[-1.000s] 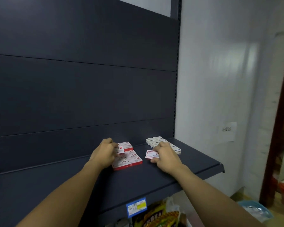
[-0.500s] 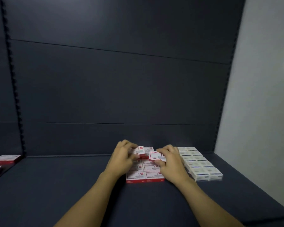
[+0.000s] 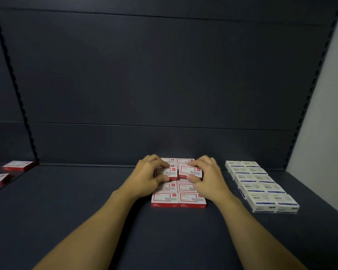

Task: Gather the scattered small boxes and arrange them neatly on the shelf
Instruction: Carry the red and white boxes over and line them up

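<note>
My left hand (image 3: 148,177) curls round a small red-and-white cardboard box (image 3: 166,173), thumb at its near edge and fingers over its far edge. My right hand (image 3: 207,176) grips a second small red-and-white box (image 3: 189,171) the same way, and the two boxes sit side by side, touching, on top of a neat two-column block of matching red-and-white boxes (image 3: 179,199) lying flat on the dark blue-grey metal shelf (image 3: 86,201). The block runs back to the dark rear panel (image 3: 164,75). To the right, apart from it, lies a tidy two-column block of white boxes with blue print (image 3: 261,186). At the far left, past a notched upright post (image 3: 14,78), two more red-and-white boxes (image 3: 18,165) lie loose on the neighbouring shelf section, well apart from the block. A pale wall (image 3: 324,114) borders the shelf on the right.
</note>
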Demonstrator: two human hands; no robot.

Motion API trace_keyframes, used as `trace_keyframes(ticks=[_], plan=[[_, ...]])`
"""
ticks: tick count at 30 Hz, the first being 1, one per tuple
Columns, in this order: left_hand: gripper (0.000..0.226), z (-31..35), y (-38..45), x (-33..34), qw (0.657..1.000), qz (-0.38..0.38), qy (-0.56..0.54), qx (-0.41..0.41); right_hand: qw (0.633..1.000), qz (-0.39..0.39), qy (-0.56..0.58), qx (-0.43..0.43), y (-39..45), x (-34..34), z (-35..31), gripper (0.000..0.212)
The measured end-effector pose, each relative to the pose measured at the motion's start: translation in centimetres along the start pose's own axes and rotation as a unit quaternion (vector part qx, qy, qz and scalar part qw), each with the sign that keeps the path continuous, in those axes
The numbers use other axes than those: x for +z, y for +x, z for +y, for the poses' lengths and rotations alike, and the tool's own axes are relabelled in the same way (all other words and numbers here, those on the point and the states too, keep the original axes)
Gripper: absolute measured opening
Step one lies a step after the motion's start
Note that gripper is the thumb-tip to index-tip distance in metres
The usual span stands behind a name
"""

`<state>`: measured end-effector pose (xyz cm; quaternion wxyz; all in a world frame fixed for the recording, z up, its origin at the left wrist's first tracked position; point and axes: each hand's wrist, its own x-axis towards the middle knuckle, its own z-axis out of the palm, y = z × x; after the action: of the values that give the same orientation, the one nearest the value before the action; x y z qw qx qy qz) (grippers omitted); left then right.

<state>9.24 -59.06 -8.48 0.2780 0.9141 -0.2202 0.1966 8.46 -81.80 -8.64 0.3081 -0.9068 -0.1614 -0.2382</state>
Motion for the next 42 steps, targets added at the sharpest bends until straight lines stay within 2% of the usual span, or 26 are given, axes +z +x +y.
trace_keyframes(ticks=[6, 19, 30, 42], plan=[[0.04, -0.3, 0.1, 0.0, 1.0, 0.007, 0.005, -0.008, 0.999, -0.037, 0.007, -0.004, 0.1, 0.5, 0.3, 0.038], [0.038, 0.1, 0.0, 0.2, 1.0, -0.007, 0.007, 0.019, 1.0, -0.016, 0.004, -0.021, 0.3, 0.0, 0.6, 0.037], [0.039, 0.5, -0.2, 0.4, 0.999, 0.011, 0.032, 0.041, 0.999, -0.027, -0.007, -0.02, 0.2, -0.2, 0.8, 0.034], [0.037, 0.7, -0.2, -0.2, 0.999, -0.014, 0.044, 0.029, 0.999, -0.03, -0.011, -0.02, 0.2, 0.0, 0.8, 0.035]])
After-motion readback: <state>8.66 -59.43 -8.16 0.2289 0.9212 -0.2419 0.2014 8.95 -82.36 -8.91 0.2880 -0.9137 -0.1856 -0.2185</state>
